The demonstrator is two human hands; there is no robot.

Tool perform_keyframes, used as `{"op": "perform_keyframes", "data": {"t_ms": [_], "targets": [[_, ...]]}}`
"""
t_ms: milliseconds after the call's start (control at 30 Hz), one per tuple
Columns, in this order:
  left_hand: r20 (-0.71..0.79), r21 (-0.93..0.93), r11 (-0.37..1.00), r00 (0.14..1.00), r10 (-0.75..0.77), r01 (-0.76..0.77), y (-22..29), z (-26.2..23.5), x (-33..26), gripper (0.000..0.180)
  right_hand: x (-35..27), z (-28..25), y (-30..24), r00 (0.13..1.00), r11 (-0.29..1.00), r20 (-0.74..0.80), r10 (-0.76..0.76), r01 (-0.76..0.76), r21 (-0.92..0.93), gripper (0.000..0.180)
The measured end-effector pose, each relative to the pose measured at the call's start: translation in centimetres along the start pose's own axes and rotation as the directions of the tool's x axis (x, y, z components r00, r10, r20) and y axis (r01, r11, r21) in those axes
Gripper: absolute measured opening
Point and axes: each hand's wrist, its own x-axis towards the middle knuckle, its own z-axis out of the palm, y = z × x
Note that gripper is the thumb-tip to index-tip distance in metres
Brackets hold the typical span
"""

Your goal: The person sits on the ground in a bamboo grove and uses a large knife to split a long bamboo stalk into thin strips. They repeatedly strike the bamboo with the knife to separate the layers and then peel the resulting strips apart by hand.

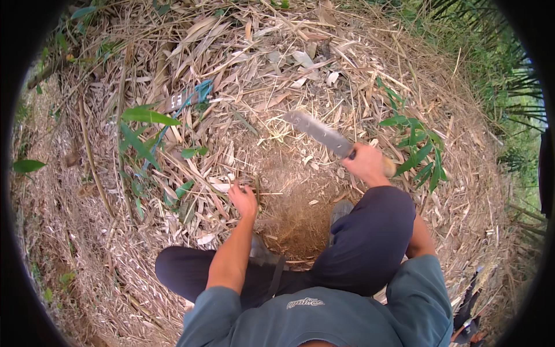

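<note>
My right hand point(366, 163) is closed round the pale wooden handle point(388, 167) of a machete point(319, 132). Its broad grey blade reaches up and to the left over the leaf litter, with light specks and some blur on it. To the left and lower, my left hand point(243, 200) hangs just over the dry leaves, or touches them; I cannot tell which. Its fingers are a little bent and apart, with nothing plainly between them. Pale shavings point(277, 132) lie by the blade's tip. Between my feet is a patch of bare brown soil point(298, 228).
Dry bamboo leaves and thin sticks cover the slope. A leafy green sapling point(417, 147) stands beside my right hand, and other green leaves point(149, 116) rise at the left. Blue twine point(203, 91) lies by a dark flat strip point(177, 101). My boot point(341, 213) is near the soil patch.
</note>
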Motion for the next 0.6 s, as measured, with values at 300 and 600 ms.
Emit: {"op": "perform_keyframes", "data": {"t_ms": [300, 600], "targets": [[-0.170, -0.062, 0.984, 0.970, -0.173, 0.165, -1.1, -5.4, -4.8, 0.042, 9.5, 10.8, 0.7, 0.861, 0.842, 0.227, -0.455, 0.499, -0.204, 0.044], [-0.228, -0.115, 0.949, 0.922, -0.314, 0.294, -1.1, -9.3, -10.2, 0.043, 33.0, 3.0, -5.8, 0.828, 0.670, -0.527, -0.191, 0.502, 0.547, 0.030]]}}
